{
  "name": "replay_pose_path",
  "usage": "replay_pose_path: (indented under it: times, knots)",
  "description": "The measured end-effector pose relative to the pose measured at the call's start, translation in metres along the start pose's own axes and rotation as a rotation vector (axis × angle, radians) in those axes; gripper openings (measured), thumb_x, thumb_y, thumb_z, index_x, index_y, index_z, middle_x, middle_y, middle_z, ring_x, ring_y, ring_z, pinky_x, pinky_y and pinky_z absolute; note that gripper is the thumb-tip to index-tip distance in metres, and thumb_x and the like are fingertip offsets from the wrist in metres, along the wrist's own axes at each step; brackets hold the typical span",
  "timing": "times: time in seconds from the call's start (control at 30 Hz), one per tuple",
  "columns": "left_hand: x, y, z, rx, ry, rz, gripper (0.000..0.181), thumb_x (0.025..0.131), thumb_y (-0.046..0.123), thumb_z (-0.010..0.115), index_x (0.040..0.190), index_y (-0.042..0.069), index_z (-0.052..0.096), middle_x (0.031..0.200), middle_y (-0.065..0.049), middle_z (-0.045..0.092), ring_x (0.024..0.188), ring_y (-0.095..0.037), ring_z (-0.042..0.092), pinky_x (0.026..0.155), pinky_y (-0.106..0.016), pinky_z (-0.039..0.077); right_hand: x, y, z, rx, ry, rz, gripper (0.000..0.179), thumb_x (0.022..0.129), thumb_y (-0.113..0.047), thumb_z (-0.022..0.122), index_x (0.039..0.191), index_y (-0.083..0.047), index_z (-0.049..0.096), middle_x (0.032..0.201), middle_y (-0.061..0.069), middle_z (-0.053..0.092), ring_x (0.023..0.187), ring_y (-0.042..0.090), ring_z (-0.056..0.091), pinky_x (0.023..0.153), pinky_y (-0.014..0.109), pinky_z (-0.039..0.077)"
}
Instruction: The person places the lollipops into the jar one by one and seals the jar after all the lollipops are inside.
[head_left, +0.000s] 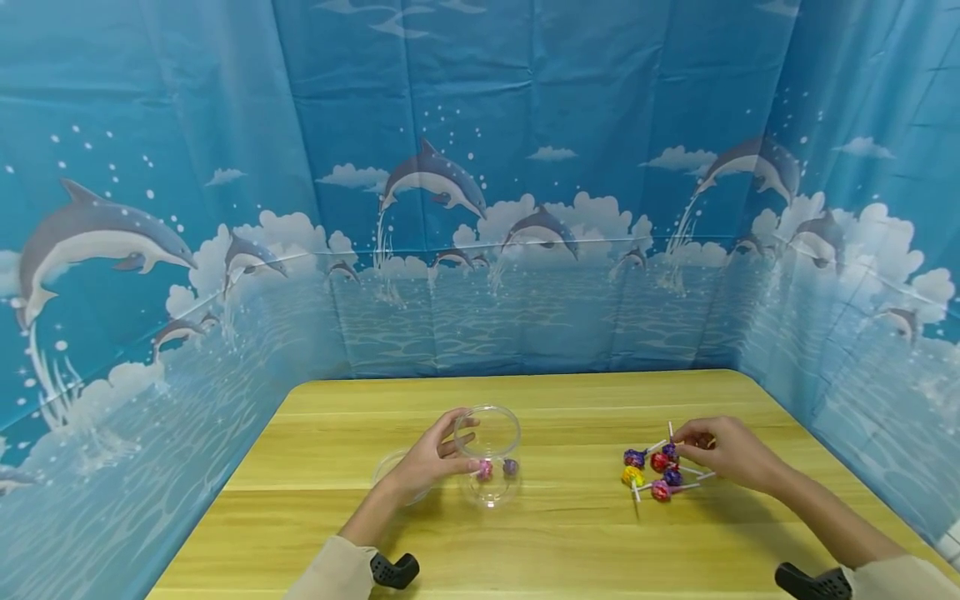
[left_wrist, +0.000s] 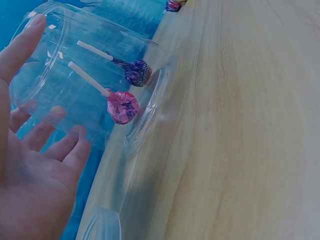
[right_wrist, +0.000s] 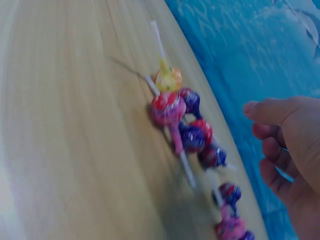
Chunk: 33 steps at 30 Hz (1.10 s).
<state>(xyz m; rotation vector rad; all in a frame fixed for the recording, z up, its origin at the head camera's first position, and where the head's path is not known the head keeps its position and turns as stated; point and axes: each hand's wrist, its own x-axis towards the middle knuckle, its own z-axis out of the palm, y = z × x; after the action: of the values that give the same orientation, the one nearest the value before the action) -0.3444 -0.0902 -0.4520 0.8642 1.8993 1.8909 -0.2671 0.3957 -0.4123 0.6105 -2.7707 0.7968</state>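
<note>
My left hand (head_left: 429, 458) reaches round a clear plastic jar (head_left: 487, 429) from its left side, thumb at the near wall and fingers behind. The jar stands upright, its mouth facing up. Inside it, a pink lollipop (left_wrist: 123, 107) and a purple lollipop (left_wrist: 137, 73) rest heads down, sticks leaning up. At the right, my right hand (head_left: 723, 450) is over a loose cluster of lollipops, its fingertips close to the upright stick of a purple lollipop (head_left: 670, 451). In the right wrist view nothing shows between its loosely bent fingers (right_wrist: 270, 150).
A clear round lid (head_left: 384, 472) lies on the wooden table (head_left: 555, 542), partly behind the left forearm. The cluster includes a yellow lollipop (head_left: 633, 476), a red lollipop (head_left: 660, 462) and a pink lollipop (head_left: 661, 490). A blue dolphin-print curtain (head_left: 540, 325) hangs behind the table.
</note>
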Motion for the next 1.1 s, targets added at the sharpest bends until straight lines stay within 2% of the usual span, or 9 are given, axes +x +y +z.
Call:
replay_pose_path:
  times: [0.2,0.3,0.5,0.67,0.83,1.0,1.1]
  knots:
    - [0.0,-0.001,0.001,-0.004,-0.005,-0.001,0.082,0.095,0.01,0.077,0.162,0.016,0.029,0.159,-0.014,0.037,0.151,-0.043,0.026,0.112,-0.045,0.042,-0.02,0.02,0.004,0.037,0.01,0.02,0.011,0.097,-0.008,0.073,0.103,0.0,0.076,0.09,-0.003,0.071,0.076,0.003,0.062,0.066,0.027,0.056]
    - [0.001,0.0,0.002,0.0,-0.005,0.002,0.084,0.095,0.012,0.079,0.162,0.016,0.029,0.159,-0.013,0.038,0.15,-0.043,0.027,0.113,-0.046,0.041,-0.03,0.028,0.007,0.021,0.029,0.04,0.009,0.096,-0.008,0.073,0.102,-0.001,0.077,0.092,-0.001,0.073,0.077,0.001,0.062,0.066,0.027,0.056]
    - [0.001,0.001,0.001,0.009,-0.006,0.013,0.085,0.094,0.013,0.079,0.163,0.015,0.029,0.159,-0.013,0.039,0.15,-0.044,0.027,0.115,-0.047,0.038,-0.042,0.037,0.012,-0.04,0.046,0.088,0.009,0.098,-0.012,0.073,0.102,-0.007,0.078,0.089,-0.009,0.07,0.076,0.0,0.06,0.065,0.027,0.054]
    - [0.001,0.0,-0.001,0.002,-0.005,0.009,0.084,0.094,0.013,0.079,0.162,0.015,0.03,0.159,-0.015,0.038,0.15,-0.045,0.026,0.115,-0.048,0.038,-0.047,0.041,0.019,-0.08,0.084,0.073,0.005,0.096,-0.011,0.075,0.098,-0.014,0.079,0.083,-0.015,0.065,0.069,-0.001,0.053,0.059,0.027,0.048]
    - [0.001,-0.002,-0.002,0.001,-0.005,0.002,0.084,0.095,0.014,0.079,0.162,0.017,0.029,0.159,-0.015,0.037,0.15,-0.044,0.026,0.114,-0.047,0.039,-0.048,0.042,0.026,-0.083,0.128,0.054,0.008,0.095,-0.009,0.075,0.101,-0.013,0.078,0.08,-0.016,0.061,0.066,0.0,0.048,0.056,0.026,0.043]
    - [0.002,-0.002,-0.001,-0.007,-0.003,0.001,0.085,0.094,0.014,0.08,0.162,0.016,0.03,0.159,-0.014,0.037,0.151,-0.043,0.026,0.114,-0.046,0.04,-0.049,0.041,0.027,-0.092,0.088,0.08,0.007,0.098,-0.013,0.073,0.096,-0.019,0.077,0.08,-0.017,0.061,0.07,-0.001,0.05,0.06,0.027,0.045]
    - [0.003,-0.002,-0.001,-0.007,0.0,0.002,0.085,0.093,0.012,0.08,0.162,0.016,0.03,0.159,-0.013,0.038,0.15,-0.043,0.026,0.114,-0.046,0.04,-0.051,0.041,0.027,-0.106,0.058,0.089,0.015,0.099,-0.015,0.072,0.087,-0.023,0.072,0.076,-0.018,0.057,0.068,0.0,0.047,0.06,0.026,0.041]
